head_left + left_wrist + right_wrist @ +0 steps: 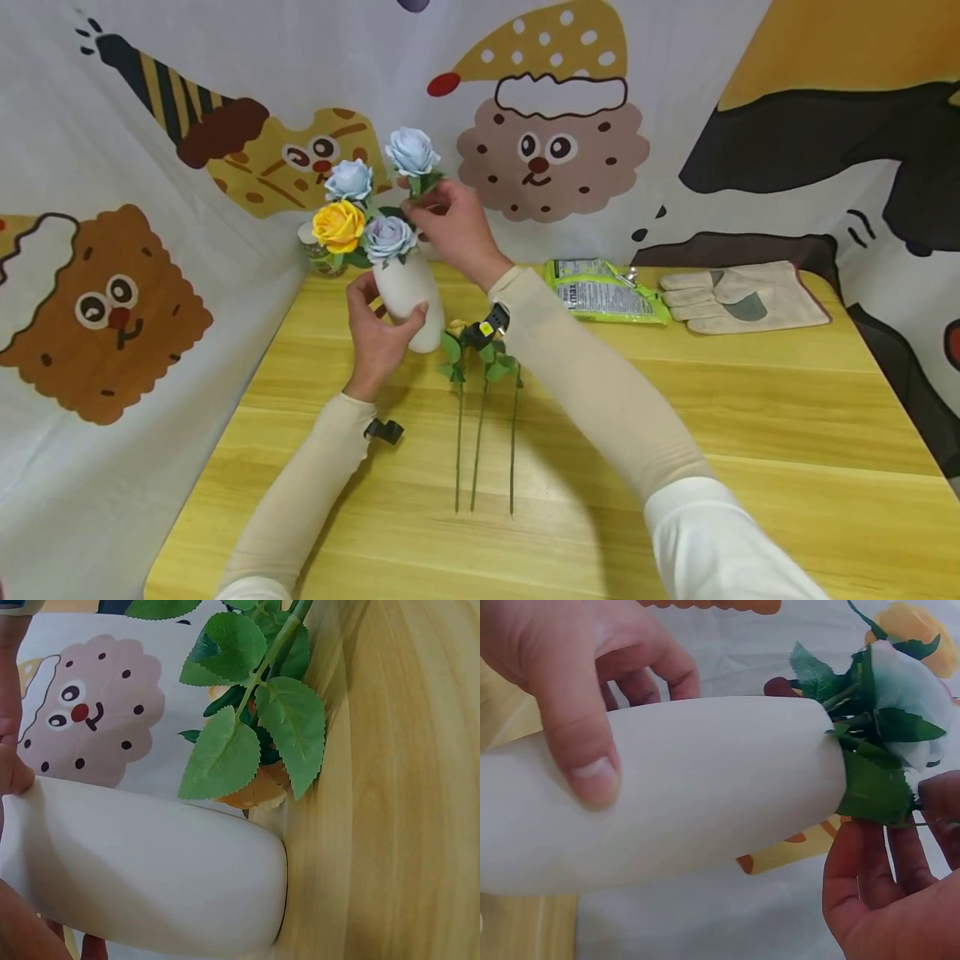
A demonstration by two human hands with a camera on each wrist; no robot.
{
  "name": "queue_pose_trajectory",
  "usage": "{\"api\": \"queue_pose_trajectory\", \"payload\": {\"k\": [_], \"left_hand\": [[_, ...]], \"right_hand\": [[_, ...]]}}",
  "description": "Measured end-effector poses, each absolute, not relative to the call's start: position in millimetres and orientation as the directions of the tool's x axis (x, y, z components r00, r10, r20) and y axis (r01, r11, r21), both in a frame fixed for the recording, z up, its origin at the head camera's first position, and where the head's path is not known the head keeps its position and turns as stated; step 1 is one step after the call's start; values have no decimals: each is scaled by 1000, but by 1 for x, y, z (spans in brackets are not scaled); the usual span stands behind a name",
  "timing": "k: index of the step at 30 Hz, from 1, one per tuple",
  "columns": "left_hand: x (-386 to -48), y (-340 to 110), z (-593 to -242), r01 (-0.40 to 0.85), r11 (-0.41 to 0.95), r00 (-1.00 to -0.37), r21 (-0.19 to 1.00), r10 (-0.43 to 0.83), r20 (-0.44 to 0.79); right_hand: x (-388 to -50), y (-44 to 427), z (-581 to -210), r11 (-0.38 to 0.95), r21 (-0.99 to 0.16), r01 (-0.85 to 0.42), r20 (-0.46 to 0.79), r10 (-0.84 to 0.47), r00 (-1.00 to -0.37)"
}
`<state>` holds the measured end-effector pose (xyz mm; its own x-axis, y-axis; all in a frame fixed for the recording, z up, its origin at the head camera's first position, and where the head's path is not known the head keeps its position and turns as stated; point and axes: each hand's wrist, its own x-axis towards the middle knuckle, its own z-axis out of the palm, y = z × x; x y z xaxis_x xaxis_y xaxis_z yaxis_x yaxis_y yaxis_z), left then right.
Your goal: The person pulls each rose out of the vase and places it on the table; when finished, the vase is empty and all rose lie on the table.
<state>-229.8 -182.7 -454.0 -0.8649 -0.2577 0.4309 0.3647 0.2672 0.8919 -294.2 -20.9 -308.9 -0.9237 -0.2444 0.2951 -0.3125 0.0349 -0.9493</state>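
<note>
- Left hand (378, 337), left of centre in the head view: curled around the white vase (411, 300), thumb on the vase's right side.
- Right hand (453, 225), upper middle: thumb and fingers pinch the upper blue rose (412, 152) just below its bloom, above the vase mouth.
- Yellow rose (339, 227), lavender rose (390, 237) and second blue rose (349, 180): clustered at the vase mouth, upper left.
- Three stems (459, 442): lying at frame centre, blooms partly hidden by the right wrist.

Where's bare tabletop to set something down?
Bare: yellow wood-grain tabletop right of the beige right sleeve, nearer than the cream fabric glove; a strip left of the beige left sleeve. Crowded: around the white vase, three green-stemmed flowers beside it.
</note>
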Motion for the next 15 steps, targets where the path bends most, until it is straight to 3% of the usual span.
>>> {"api": "queue_pose_trajectory", "payload": {"k": [15], "left_hand": [[-230,-184,-455,380,254,-858,889,-261,442]], "right_hand": [[-287,-21,-299,-34,-891,-452,453,-77,-888]]}}
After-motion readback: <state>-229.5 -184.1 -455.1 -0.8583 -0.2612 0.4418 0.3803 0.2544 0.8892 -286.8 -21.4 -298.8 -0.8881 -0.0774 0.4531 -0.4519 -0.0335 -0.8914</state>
